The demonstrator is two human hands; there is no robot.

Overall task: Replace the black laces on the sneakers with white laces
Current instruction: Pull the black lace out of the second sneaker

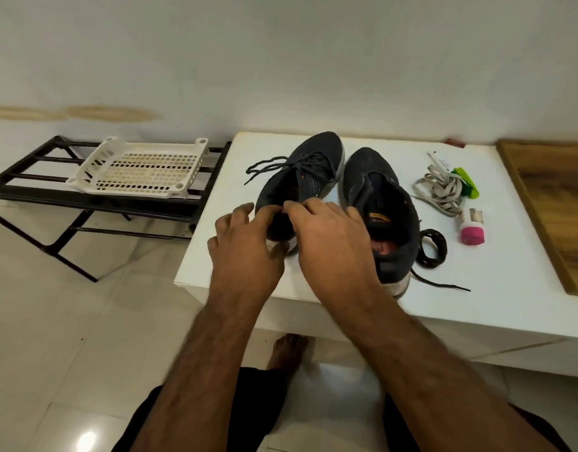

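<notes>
Two dark sneakers stand side by side on the white table (pixel 362 308). Left sneaker (pixel 317 161), still black-laced, lies at 12 o'clock from both hands; left hand (pixel 245 238) and right hand (pixel 330 236) have their fingers curled at its heel collar, though whether they actually grip it cannot be told. Right sneaker (pixel 383 203) is unlaced; removed black lace (pixel 432 247) at its 3 o'clock, white laces (pixel 442 190) at 2 o'clock.

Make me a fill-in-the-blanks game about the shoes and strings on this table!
1. The left sneaker still has its ____ lace.
2. The bundle of white laces lies to the ____ of the right sneaker.
3. Both hands are at the heel end of the ____ sneaker.
4. The pulled-out black lace lies on the ____.

Missing words: black; right; left; table
</notes>
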